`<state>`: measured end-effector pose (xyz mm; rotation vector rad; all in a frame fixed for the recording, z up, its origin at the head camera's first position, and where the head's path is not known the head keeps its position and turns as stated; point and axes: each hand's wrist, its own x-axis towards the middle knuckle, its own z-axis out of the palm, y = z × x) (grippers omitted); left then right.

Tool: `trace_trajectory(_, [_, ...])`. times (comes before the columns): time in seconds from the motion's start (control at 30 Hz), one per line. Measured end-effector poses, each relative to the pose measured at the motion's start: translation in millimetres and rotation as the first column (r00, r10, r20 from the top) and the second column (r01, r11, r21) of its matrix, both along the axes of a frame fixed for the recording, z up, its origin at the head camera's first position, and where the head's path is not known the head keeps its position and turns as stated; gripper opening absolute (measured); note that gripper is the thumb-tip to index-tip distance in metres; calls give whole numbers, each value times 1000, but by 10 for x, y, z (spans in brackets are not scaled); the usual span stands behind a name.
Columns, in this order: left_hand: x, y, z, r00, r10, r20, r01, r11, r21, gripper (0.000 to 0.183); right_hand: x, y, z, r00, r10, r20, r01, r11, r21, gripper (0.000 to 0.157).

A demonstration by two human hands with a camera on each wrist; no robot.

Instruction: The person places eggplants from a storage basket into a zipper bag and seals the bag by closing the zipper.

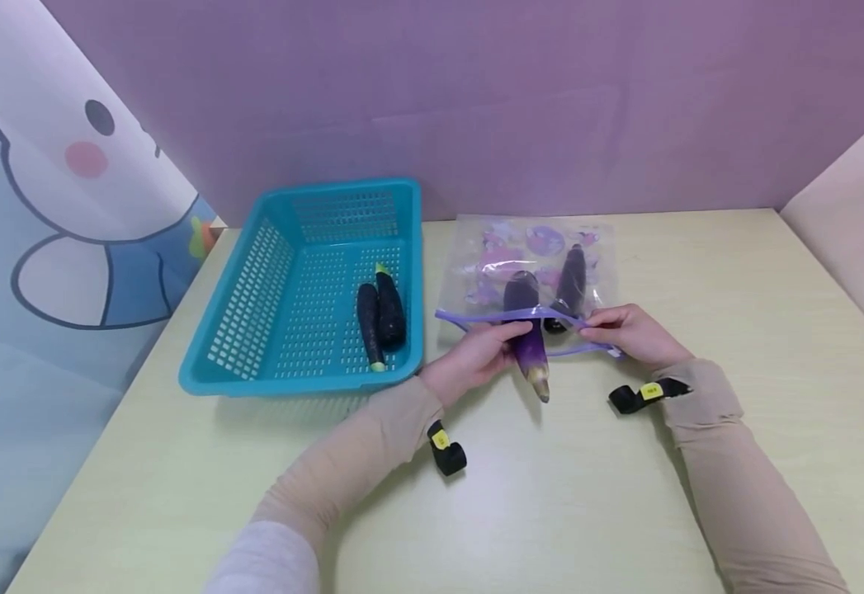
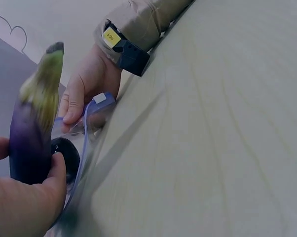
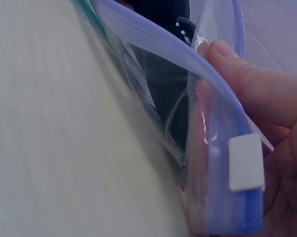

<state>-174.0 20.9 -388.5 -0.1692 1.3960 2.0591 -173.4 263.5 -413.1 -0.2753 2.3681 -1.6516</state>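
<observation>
Two grips, frame centre-right | left hand: eggplant, end seemingly bagged | right hand: bag rim, best spread wide

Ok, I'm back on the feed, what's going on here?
A person's left hand holds an eggplant, its stem end sticking out of a clear zip bag and the other end inside. The right hand pinches the bag's open edge. A second eggplant is in the bag, and two more eggplants lie in the blue basket.
</observation>
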Motion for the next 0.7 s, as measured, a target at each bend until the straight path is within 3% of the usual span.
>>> trace_trajectory(0.43, [-75,160,-115,990,105,-91,-111,992,-53,39,5,2,2,1000,5,10,-5,1000,-22,14])
trace_trajectory(0.7, [-91,186,-122,988,100,-114,-107,992,-62,43,7,-6,10,1000,4,-2,-4,1000,-10,11])
